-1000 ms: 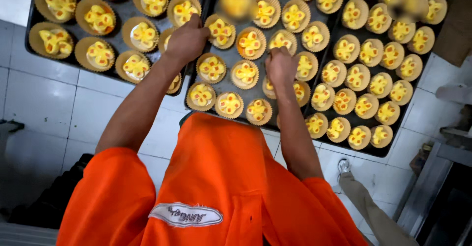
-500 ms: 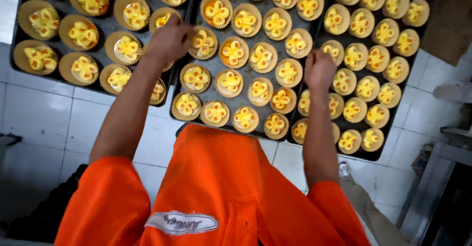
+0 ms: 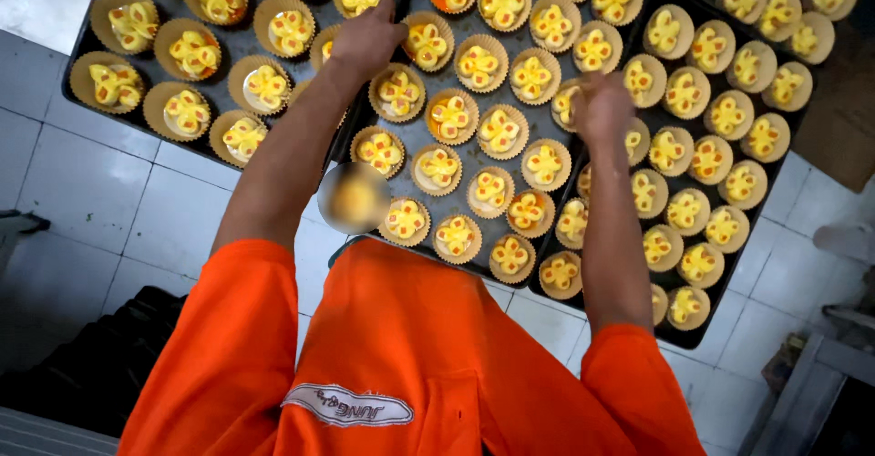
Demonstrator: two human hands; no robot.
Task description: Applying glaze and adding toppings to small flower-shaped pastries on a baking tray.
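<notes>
**Both hands climb toward the far rows of the middle tray**

Since a second ago your two hands have travelled up and apart over the trays, and the trays themselves sit lower and nearer in the view than they did.

Your left hand (image 3: 367,39) now rests curled at the gap between the left baking tray (image 3: 80,30) and the middle baking tray (image 3: 460,208), knuckles up. Its fingers are folded under and hidden, so you cannot tell whether they pinch a cup or only press on the tray edge. It touches or overlaps the paper-cup pastry (image 3: 325,48) just beside it.

Your right hand (image 3: 602,105) is blurred with motion, loosely closed above the seam between the middle tray and the right baking tray (image 3: 796,117). Whether it grips anything cannot be made out. A pastry cup (image 3: 569,103) lies half under it.

Judging from this, your work has shifted from the near rows to the farther ones; the near-row cups (image 3: 455,235) lie free of both hands.

Around them, every cup carries yellow swirled filling in a tan paper case, packed in tidy rows. Compared with half a second ago, your left hand sits on much the same seam, while your right has lifted clear of the right tray's inner column. White floor tiles (image 3: 137,210) show below the trays, with your orange shirt (image 3: 401,356) filling the bottom.
</notes>
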